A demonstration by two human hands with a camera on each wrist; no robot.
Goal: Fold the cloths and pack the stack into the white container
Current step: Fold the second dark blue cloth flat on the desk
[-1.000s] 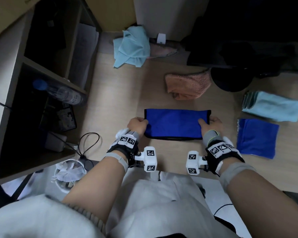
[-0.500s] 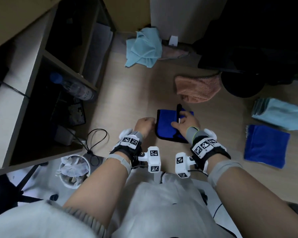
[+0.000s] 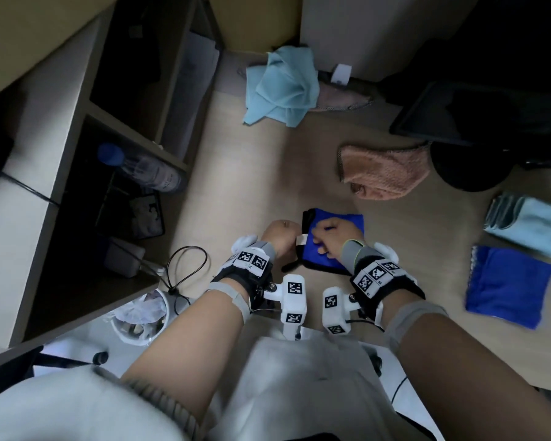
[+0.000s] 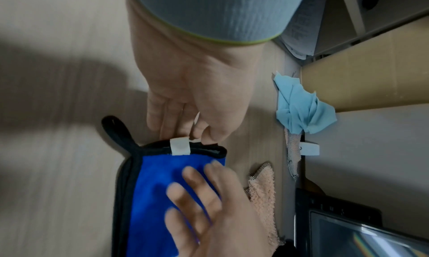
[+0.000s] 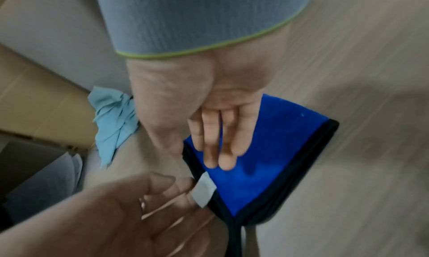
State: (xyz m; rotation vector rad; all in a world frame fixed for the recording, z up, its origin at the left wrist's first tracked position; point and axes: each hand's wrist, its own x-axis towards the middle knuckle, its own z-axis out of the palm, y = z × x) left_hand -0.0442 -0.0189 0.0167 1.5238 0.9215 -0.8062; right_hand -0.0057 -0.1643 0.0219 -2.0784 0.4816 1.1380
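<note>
As our right hand [image 3: 331,238] presses flat on the soft, limp blue cloth [image 4: 153,187], our left hand [image 4: 185,103] pinches its hemmed edge, the surest hold.

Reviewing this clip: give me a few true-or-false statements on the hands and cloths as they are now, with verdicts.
1. The right hand lies flat with straight fingers on the blue black-edged cloth. True.
2. The left hand is at that cloth's edge, by the white tag. True.
3. The pink cloth lies on top of the blue cloth being folded. False: it lies apart, farther away on the floor.
4. The crumpled light blue cloth is neatly folded. False: it lies bunched near the wall.
</note>
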